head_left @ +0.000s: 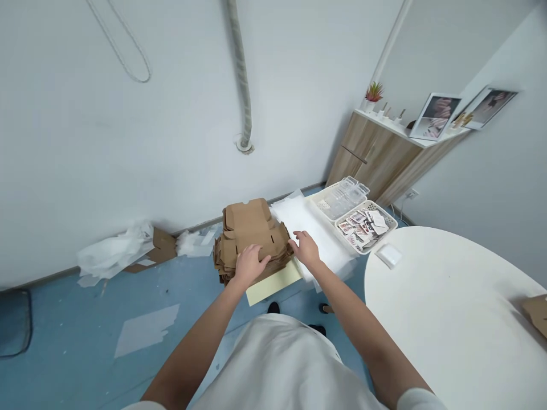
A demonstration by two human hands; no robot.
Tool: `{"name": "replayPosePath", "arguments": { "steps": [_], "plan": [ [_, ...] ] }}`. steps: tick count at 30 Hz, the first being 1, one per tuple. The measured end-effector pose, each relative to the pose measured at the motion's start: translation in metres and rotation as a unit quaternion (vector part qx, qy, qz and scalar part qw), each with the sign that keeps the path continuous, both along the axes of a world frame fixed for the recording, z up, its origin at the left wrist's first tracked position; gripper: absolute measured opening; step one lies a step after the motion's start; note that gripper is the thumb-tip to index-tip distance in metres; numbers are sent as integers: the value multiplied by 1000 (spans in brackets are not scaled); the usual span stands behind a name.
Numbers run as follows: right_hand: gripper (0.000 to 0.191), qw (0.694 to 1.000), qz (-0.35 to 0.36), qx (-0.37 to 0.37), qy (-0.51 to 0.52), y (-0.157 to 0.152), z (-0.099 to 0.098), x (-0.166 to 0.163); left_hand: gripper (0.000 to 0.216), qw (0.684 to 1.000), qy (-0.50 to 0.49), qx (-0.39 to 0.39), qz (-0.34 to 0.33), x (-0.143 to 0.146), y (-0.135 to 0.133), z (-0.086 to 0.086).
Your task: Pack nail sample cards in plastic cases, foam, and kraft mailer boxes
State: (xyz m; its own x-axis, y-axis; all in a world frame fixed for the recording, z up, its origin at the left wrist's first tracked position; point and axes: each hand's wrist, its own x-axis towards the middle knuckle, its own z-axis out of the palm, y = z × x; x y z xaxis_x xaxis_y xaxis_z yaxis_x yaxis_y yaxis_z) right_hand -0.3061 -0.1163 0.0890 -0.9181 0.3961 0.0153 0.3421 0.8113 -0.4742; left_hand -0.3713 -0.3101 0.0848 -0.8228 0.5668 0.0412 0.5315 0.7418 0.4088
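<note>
A stack of flattened brown cardboard boxes (249, 219) lies in front of me on a pale yellow surface (273, 285). My left hand (250, 264) rests at the near side of the stack, its fingers stretched over the cardboard and the thumb apart. Beside the stack's right edge is my right hand (305, 249), fingers spread and slightly bent, with the thumb close to a raised box flap. Whether that thumb touches the flap I cannot tell. Right of the stack lies a pile of white translucent sheets (294, 213), partly behind my right hand.
A white basket (391, 228) of printed cards and a basket of clear plastic cases (342, 199) sit beyond the sheets. A round white table (436, 296) holds a small clear packet (388, 255). Plastic wrapping (119, 250) lies along the wall; a wooden cabinet (380, 154) stands back right.
</note>
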Motion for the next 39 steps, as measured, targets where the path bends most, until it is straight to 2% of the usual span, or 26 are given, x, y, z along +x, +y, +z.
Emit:
{"name": "replayPosePath", "arguments": {
  "steps": [5,9,12,17,23,26,29,31,33,34,36,39],
  "plan": [
    [25,989,-21,88,-119,-18,-2,-32,35,997,-62,-37,-14,-12,-18,-16],
    [17,990,-17,111,-88,-27,-3,-37,38,994,-98,-14,-43,-17,-29,-19],
    [18,993,-16,81,-85,-30,2,-42,43,993,-100,-8,-67,-23,-33,-20],
    [20,991,-73,22,-108,-26,8,-47,36,989,-82,-44,-113,-29,-37,-16],
    [22,985,-130,-55,-99,-15,7,-43,40,982,-76,-28,-172,-33,-35,-9],
    [28,989,-135,-41,-41,-18,12,-33,38,983,-74,-31,-166,-38,-31,-9],
    [32,992,-85,61,72,-35,19,-16,31,985,-53,-35,-157,-39,-28,-10],
    [25,994,49,80,59,-52,20,-3,28,987,-44,-29,-152,-37,-27,-9],
    [21,981,173,83,7,-68,14,7,26,990,-36,-22,-138,-33,-27,-4],
    [20,978,190,87,-14,-74,8,12,25,991,-31,-18,-128,-32,-27,-1],
    [20,982,161,86,-47,-81,-5,18,24,994,-12,-8,-108,-29,-26,8],
    [28,992,110,17,-57,-79,-23,25,24,995,37,28,-87,-26,-26,24]
  ]
}}
